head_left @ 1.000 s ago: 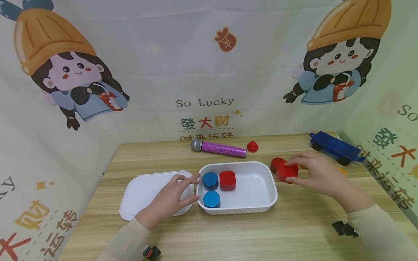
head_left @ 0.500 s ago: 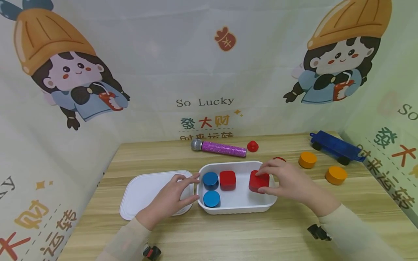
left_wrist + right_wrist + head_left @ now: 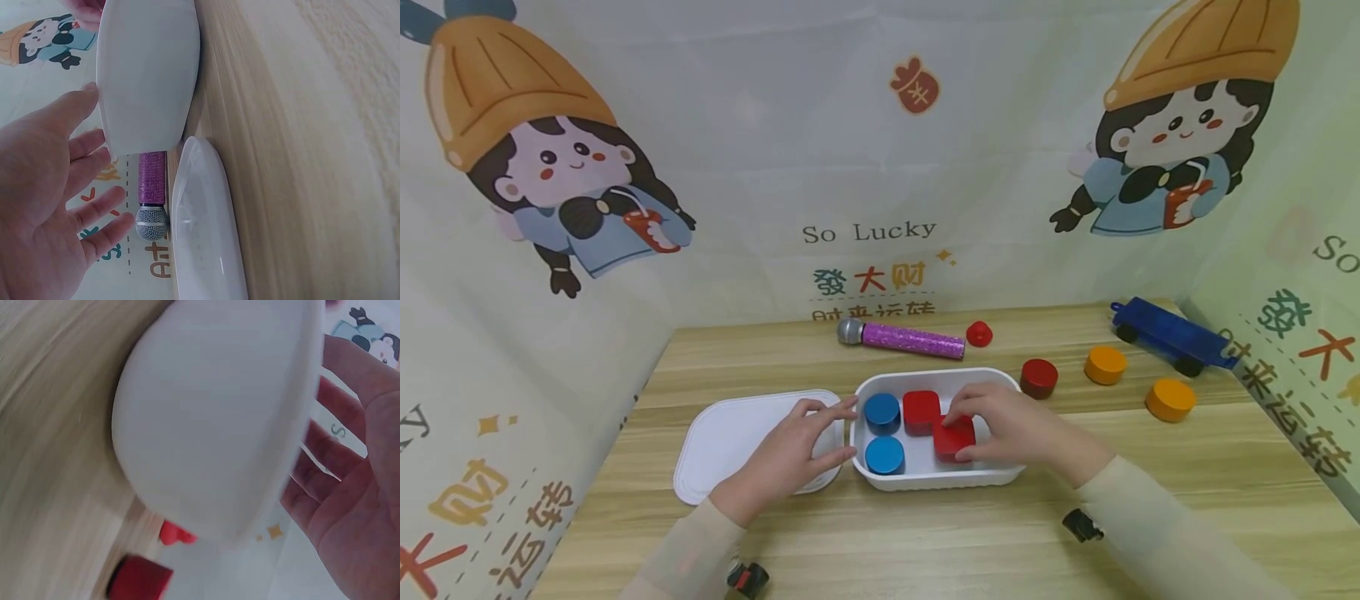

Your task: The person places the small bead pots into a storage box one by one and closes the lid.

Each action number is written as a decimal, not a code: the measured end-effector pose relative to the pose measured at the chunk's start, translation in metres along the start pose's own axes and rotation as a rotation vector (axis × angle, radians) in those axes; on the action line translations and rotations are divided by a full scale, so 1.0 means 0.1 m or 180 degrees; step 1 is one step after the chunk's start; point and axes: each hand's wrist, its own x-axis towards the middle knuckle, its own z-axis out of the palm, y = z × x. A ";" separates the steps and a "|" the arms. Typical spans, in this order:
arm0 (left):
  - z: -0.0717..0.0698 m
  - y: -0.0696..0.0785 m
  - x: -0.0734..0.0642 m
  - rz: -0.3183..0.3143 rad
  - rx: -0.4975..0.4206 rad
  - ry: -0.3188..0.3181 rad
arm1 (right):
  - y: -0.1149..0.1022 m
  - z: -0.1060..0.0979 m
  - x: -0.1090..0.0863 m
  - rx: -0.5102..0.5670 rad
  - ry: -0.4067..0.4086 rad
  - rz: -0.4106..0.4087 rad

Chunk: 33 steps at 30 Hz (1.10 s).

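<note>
My right hand (image 3: 1011, 421) reaches over the near right part of a white plastic box (image 3: 992, 477) and pinches a red square block (image 3: 953, 440) between thumb and fingers, low inside the box. Behind that block, a second red square block (image 3: 921, 412) stands in the box. Two blue round blocks (image 3: 882, 414) sit along its left end. My left hand (image 3: 786, 450) touches the box's left rim, its fingers spread and relaxed. In the right wrist view the wall of the box (image 3: 212, 419) hides the held block.
A white lid (image 3: 722, 446) lies left of the box. Behind it are a purple microphone (image 3: 910, 340) and a small red piece (image 3: 979, 334). To the right stand a red round block (image 3: 1038, 379), two orange round blocks (image 3: 1171, 400) and a blue toy trailer (image 3: 1172, 333).
My right hand has carried the red square block leftward from beside the red round block into the box, down near the other red block. The left hand has stayed at the rim.
</note>
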 end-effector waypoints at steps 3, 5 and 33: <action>0.00 -0.01 0.00 0.0012 0.0009 0.0002 | -0.03 0.07 0.07 0.0057 -0.0073 -0.0013; 0.00 -0.01 -0.01 0.0011 0.0006 -0.0001 | -0.06 0.10 0.11 0.0074 -0.0117 -0.0009; 0.00 -0.02 -0.01 -0.0019 -0.0039 -0.0004 | -0.06 0.09 0.15 0.0082 -0.0140 0.0125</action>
